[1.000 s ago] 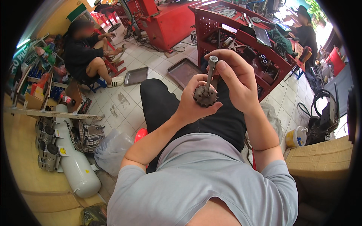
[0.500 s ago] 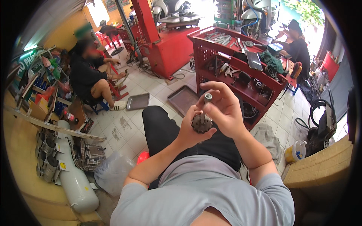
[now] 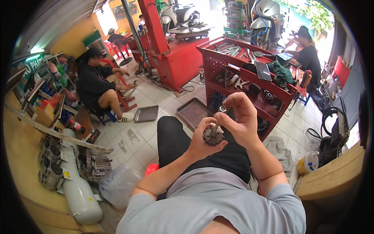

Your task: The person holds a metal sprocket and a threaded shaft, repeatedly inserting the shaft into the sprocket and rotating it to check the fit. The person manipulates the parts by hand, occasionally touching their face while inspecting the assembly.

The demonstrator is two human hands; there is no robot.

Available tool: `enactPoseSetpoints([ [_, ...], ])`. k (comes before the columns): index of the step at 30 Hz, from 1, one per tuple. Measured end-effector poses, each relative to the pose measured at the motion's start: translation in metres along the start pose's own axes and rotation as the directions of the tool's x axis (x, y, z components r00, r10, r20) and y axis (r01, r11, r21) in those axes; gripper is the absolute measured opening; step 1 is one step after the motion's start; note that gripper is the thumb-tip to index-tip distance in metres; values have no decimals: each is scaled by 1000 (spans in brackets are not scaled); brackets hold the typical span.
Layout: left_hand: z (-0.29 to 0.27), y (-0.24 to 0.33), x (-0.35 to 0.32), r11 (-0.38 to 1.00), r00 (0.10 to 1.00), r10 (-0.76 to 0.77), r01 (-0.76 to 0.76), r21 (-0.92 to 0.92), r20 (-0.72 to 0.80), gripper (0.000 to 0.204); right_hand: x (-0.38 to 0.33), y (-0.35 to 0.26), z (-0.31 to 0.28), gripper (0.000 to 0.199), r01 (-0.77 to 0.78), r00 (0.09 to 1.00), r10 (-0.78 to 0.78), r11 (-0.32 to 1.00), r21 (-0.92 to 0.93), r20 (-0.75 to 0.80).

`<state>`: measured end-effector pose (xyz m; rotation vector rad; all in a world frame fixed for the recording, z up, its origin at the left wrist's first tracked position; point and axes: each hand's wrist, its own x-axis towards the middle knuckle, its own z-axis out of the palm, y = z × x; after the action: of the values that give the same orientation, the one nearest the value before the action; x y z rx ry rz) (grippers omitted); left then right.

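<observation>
Above my lap, my left hand (image 3: 198, 145) is closed around a round, dark metal part (image 3: 210, 137) with a notched rim and small holes in its face. A slim metal rod with a shiny, socket-like end (image 3: 222, 109) stands tilted out of the middle of that part. My right hand (image 3: 242, 120) pinches the rod near this upper end, its other fingers curled above. Where the rod meets the part is partly covered by my fingers.
Ahead right stands a red tool cart (image 3: 249, 70) with wrenches and a phone on top. Two metal trays lie on the tiled floor, one a dark tray (image 3: 183, 113). A seated person (image 3: 97, 78) is at left, another person (image 3: 309, 58) at right. A white tank (image 3: 80, 191) lies lower left.
Both hands have shifted slightly right and down in view with the part. My right fingers have closed from a loose curl to a pinch on the rod, which leans more to the right.
</observation>
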<state>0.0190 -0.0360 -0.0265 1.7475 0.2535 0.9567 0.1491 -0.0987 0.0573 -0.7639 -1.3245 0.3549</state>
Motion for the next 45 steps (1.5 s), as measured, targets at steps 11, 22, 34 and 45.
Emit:
enactPoseSetpoints([
  [11,-1,-3,1,999,999,28,-26,42,-31,57,3,-4,0,28,90,996,-89,995,-30,29],
  [22,-3,-3,1,998,999,43,-43,39,-12,52,1,1,-2,41,-48,995,28,979,200,101],
  [34,-1,-5,0,999,999,41,-40,27,-32,50,2,-5,-3,39,26,995,-34,996,80,98],
  [45,-3,-6,1,998,998,48,-46,49,-38,47,0,0,-7,39,46,994,-48,999,18,97],
])
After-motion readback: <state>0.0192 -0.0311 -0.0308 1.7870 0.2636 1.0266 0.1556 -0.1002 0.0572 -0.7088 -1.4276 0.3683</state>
